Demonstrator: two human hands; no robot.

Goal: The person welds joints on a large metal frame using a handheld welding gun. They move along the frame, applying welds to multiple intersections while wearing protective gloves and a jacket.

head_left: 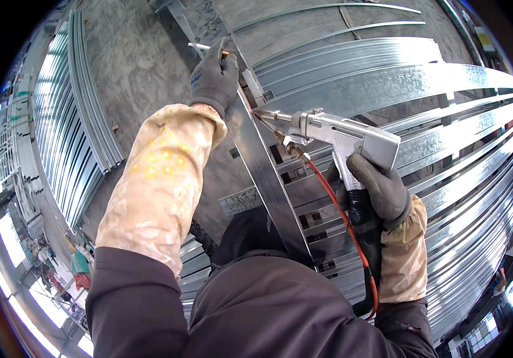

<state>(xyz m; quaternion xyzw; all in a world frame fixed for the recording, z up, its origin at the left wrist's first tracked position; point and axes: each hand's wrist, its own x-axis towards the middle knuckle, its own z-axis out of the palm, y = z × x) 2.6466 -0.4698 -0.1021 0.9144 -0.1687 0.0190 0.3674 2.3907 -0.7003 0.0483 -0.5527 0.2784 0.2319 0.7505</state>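
Note:
My gloved right hand is wrapped round the black-taped handle of a silver handheld welding gun. A red hose runs from a fitting near its nozzle down past the handle. The pointed nozzle is at the edge of a long flat metal bar that reaches toward my body; whether it touches cannot be told. Beyond the nozzle, my gloved left hand is closed on a thin white and orange pen-like stick, above the bar's far part. Its fingertips are partly hidden.
Many long galvanized metal profiles lie side by side on the right, with gaps between them. Another stack of profiles rests on the concrete floor at the left. A metal beam extends away at the top.

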